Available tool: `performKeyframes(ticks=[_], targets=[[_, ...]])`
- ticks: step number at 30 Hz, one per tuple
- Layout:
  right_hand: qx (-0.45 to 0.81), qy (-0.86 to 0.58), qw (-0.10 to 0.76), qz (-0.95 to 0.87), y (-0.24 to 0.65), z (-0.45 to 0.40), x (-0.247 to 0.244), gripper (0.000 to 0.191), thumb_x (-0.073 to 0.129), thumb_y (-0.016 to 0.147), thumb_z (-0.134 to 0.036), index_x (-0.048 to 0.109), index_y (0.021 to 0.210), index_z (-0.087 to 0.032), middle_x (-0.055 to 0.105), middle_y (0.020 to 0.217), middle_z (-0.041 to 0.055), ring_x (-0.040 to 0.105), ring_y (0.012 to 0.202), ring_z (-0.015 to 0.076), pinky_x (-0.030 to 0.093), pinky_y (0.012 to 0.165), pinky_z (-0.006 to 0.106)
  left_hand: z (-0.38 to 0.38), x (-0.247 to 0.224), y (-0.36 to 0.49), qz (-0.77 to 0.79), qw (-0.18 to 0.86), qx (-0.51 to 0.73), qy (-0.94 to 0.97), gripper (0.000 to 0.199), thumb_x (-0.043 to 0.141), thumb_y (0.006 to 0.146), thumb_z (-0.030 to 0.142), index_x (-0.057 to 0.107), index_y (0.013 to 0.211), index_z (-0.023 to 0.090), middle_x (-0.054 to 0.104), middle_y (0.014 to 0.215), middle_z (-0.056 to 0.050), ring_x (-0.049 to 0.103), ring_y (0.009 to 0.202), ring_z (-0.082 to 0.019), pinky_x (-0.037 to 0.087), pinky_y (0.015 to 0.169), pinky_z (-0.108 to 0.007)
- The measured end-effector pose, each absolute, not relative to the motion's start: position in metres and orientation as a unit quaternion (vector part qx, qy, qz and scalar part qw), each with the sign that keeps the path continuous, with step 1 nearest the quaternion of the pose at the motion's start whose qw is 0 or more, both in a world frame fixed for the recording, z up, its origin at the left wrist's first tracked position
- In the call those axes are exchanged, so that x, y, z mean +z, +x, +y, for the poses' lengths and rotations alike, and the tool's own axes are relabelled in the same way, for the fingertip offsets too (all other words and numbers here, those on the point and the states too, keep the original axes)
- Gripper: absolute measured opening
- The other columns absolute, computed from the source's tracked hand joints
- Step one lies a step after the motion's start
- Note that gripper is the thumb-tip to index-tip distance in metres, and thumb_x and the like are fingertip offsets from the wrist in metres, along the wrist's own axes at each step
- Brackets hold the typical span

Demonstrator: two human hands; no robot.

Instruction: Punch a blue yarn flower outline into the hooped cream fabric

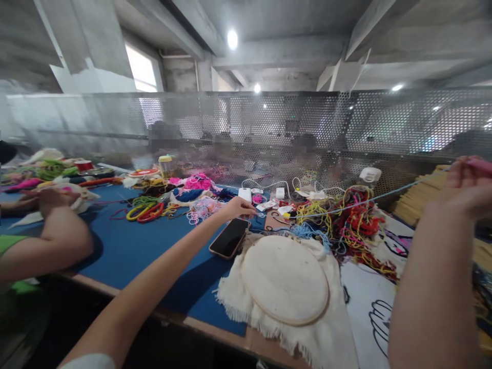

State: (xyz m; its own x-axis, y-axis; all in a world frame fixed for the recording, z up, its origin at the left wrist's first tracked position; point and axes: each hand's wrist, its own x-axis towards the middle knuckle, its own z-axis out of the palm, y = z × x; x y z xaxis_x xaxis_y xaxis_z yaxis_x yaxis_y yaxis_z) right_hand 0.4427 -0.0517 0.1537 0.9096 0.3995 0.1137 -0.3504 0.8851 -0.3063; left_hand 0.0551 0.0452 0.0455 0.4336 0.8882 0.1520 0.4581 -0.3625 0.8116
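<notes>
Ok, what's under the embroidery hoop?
Fringed white cloth spreads out from the hoop over part of the blue tabletop. Whatever lies directly under the cloth is covered, so I can't tell.

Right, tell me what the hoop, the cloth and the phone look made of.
Hoop: probably wood or bamboo, from its smooth tan rim. Cloth: woven fabric, perhaps cotton, matte with a fringed edge. Phone: likely a glass front, glossy and dark.

Glaring ceiling lamp (232, 39), blown-out window (140, 68), stretched edges.
</notes>
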Motion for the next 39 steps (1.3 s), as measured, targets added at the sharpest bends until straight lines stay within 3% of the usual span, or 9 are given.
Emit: performKeyframes(ticks=[3,9,12,19,24,28,35,39], targets=[[0.104,-0.162,0.973,-0.126,0.449,-0.047,0.15,0.061,0.016,0.097,-0.031,0.047,0.046,-0.018,0.055,0.067,0.0056,0.063,0.069,0.009,0.056,0.063,0.014,0.056,0.053,0.054,0.439,0.397,0.29,0.752,0.02,0.073,0.063,0.028,0.074,0.077,0.014,0.065,0.055,0.0,0.057,0.053,-0.011,0.041,0.049,-0.02],[0.107,-0.173,0.969,-0.137,0.447,-0.045,0.151,0.07,0.011,0.097,-0.035,0.048,0.04,-0.017,0.056,0.067,0.0064,0.062,0.066,0.0076,0.055,0.066,0.014,0.079,0.061,0.065,0.452,0.456,0.337,0.689,0.029,0.073,0.066,0.025,0.067,0.092,0.012,0.062,0.054,0.001,0.056,0.048,-0.009,0.042,0.049,-0.02],[0.101,-0.171,0.97,-0.142,0.443,-0.046,0.153,0.072,0.005,0.096,-0.039,0.048,0.042,-0.018,0.055,0.065,0.0057,0.061,0.064,0.0077,0.056,0.069,0.017,0.089,0.07,0.072,0.443,0.483,0.366,0.661,0.026,0.071,0.069,0.022,0.064,0.092,0.011,0.062,0.054,0.001,0.059,0.05,-0.011,0.049,0.057,-0.026],[0.098,-0.17,0.969,-0.15,0.442,-0.04,0.152,0.061,0.019,0.096,-0.032,0.05,0.045,-0.02,0.057,0.066,0.0044,0.06,0.062,0.0081,0.055,0.075,0.019,0.094,0.104,0.087,0.378,0.498,0.45,0.638,0.013,0.063,0.077,0.01,0.058,0.089,0.012,0.06,0.054,0.002,0.061,0.053,-0.011,0.053,0.069,-0.032],[0.08,-0.189,0.969,-0.139,0.442,-0.038,0.154,0.063,0.019,0.096,-0.03,0.045,0.039,-0.025,0.056,0.062,0.0047,0.061,0.065,0.0134,0.057,0.075,0.027,0.094,0.124,0.1,0.304,0.473,0.551,0.616,0.01,0.055,0.082,0.008,0.056,0.09,0.014,0.062,0.062,0.001,0.064,0.063,-0.011,0.05,0.079,-0.033],[0.101,-0.184,0.965,-0.156,0.438,-0.042,0.155,0.061,0.02,0.095,-0.027,0.049,0.042,-0.021,0.057,0.067,0.0064,0.061,0.065,0.0104,0.055,0.073,0.021,0.097,0.149,0.104,0.245,0.436,0.633,0.591,0.013,0.054,0.083,0.007,0.058,0.089,0.017,0.06,0.066,0.004,0.062,0.067,-0.007,0.048,0.082,-0.027],[0.113,-0.202,0.954,-0.189,0.433,-0.039,0.157,0.06,0.019,0.094,-0.028,0.052,0.045,-0.016,0.056,0.06,0.0052,0.057,0.052,0.0076,0.053,0.062,0.019,0.089,0.228,0.083,0.135,0.365,0.732,0.56,0.019,0.046,0.086,0.0,0.058,0.088,0.016,0.057,0.068,0.003,0.061,0.077,-0.008,0.047,0.085,-0.028],[0.118,-0.2,0.953,-0.196,0.425,-0.037,0.159,0.054,0.023,0.09,-0.02,0.053,0.045,-0.016,0.056,0.057,0.0034,0.057,0.05,0.0076,0.051,0.058,0.018,0.083,0.28,0.071,0.103,0.316,0.74,0.585,0.019,0.043,0.088,-0.003,0.048,0.091,0.015,0.053,0.07,0.005,0.055,0.07,-0.003,0.048,0.088,-0.026]])
